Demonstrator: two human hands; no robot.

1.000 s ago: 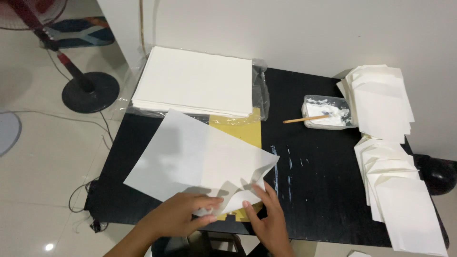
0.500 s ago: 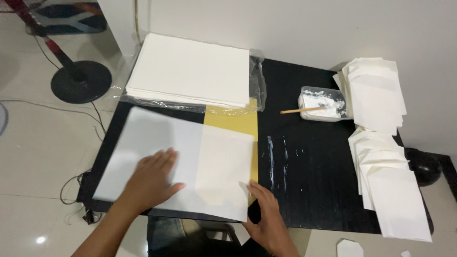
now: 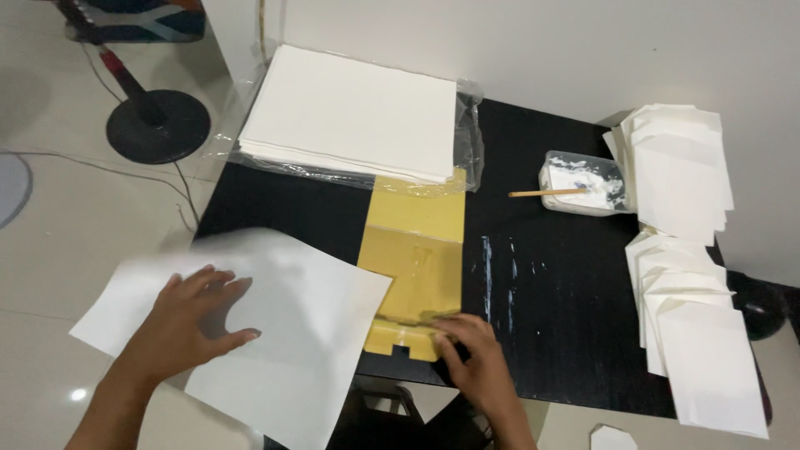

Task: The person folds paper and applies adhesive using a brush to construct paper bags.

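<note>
We see the black table (image 3: 575, 333) beneath both hands. Ahead of them lies a stack of white paper (image 3: 354, 112). Our left hand (image 3: 187, 321) lies flat, fingers spread, on a loose white sheet (image 3: 296, 350). Our right hand (image 3: 471, 358), well apart from the left, presses the near edge of a yellow template (image 3: 417, 258). Further right sit folded envelopes (image 3: 696, 350) and a paste tub (image 3: 583, 182).

One view only, from your head: it looks steeply down and forward across the black table (image 3: 567, 308), close in, toward the white wall (image 3: 583, 50).
</note>
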